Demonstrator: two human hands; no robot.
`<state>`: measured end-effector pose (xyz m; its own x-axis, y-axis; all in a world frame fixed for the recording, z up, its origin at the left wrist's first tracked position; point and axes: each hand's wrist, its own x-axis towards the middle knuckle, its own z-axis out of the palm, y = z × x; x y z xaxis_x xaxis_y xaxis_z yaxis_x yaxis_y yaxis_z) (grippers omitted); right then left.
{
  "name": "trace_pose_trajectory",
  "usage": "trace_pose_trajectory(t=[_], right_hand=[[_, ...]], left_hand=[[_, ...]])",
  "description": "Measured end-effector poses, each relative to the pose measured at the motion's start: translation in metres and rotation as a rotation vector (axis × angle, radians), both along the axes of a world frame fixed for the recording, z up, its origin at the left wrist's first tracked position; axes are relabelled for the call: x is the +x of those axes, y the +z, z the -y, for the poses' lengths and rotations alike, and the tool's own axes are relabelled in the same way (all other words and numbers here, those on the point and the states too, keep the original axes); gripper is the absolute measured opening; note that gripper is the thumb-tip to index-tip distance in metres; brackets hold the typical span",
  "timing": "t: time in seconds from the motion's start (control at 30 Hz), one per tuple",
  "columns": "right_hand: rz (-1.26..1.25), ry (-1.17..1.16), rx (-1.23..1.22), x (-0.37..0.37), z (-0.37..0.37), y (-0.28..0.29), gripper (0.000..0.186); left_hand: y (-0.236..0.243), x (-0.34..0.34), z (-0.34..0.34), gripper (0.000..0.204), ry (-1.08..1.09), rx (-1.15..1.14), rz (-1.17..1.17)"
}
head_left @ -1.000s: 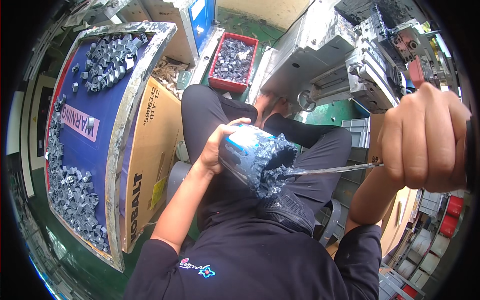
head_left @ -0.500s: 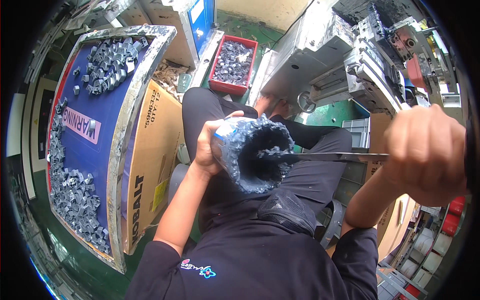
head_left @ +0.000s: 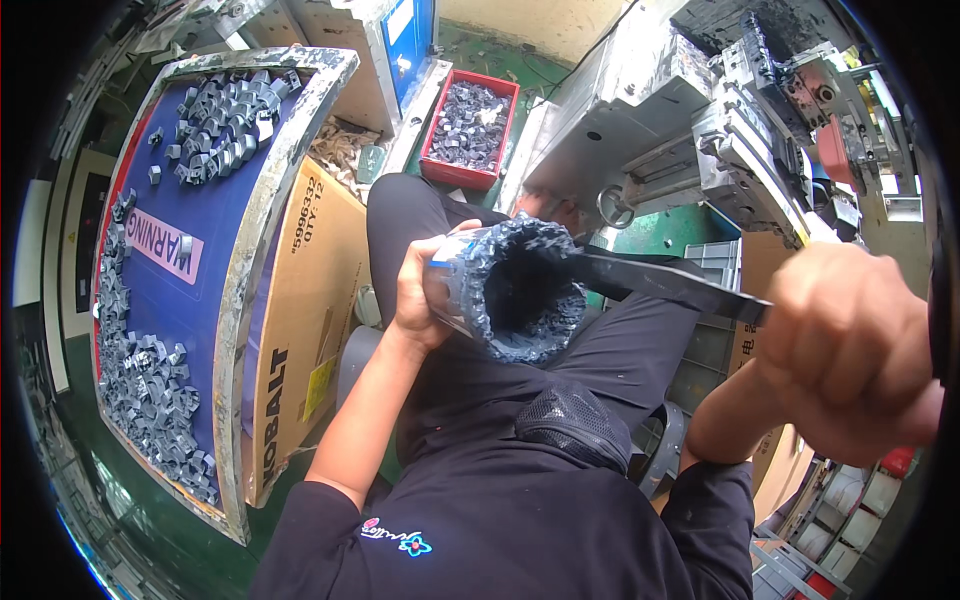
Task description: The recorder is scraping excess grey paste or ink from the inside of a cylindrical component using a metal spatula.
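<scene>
Above my lap, my left hand is wrapped round the side of a cylindrical container. Its open mouth faces right, and a rough dark grey-blue crust coats the rim; the inside is dark. My right hand, closed in a fist at the right, grips a long dark flat blade like a knife or scraper. The blade slants up to the left, its far end at the upper right of the crusted rim. Its handle is hidden in my fist.
On the left stands a blue panel with a worn frame, bearing many small grey plastic parts. A cardboard box adjoins it. Ahead is a red bin of similar pieces. A metal machine with a handwheel stands ahead right.
The blade has come out of the container's mouth to its upper right rim and now tilts more steeply. My right hand has dropped lower. The container has turned slightly in my left hand.
</scene>
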<state>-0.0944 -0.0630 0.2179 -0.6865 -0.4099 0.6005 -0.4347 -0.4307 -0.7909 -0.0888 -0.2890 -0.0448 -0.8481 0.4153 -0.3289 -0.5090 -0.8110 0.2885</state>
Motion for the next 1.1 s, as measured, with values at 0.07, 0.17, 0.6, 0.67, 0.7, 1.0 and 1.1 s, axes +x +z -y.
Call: trace_pose_trajectory(t=[0.07,0.17,0.6,0.67,0.7,1.0,1.1], right_hand=[[0.118,-0.036,-0.049,-0.002,0.023,-0.006,0.042],[0.175,0.032,-0.078,-0.008,0.0,-0.005,0.04],[0.238,0.103,-0.059,-0.025,0.006,-0.004,0.044],[0.268,0.062,-0.12,-0.021,0.012,-0.004,0.042],[0.3,0.022,-0.18,-0.018,0.014,-0.004,0.041],[-0.08,-0.176,-0.186,0.0,0.009,0.001,0.029],[0.02,-0.08,-0.171,-0.005,0.016,0.006,0.029]], left_hand=[[0.003,-0.001,0.002,0.053,0.005,0.002,-0.005],[0.005,0.0,0.005,0.052,0.019,0.01,-0.016],[0.006,0.005,-0.003,0.057,0.282,0.015,-0.13],[0.006,0.006,-0.002,0.061,0.337,0.044,-0.15],[0.003,0.005,0.0,0.061,0.338,0.043,-0.15],[0.012,0.0,-0.001,0.053,0.279,0.04,0.008],[-0.024,0.0,0.014,0.054,0.298,0.023,-0.043]])
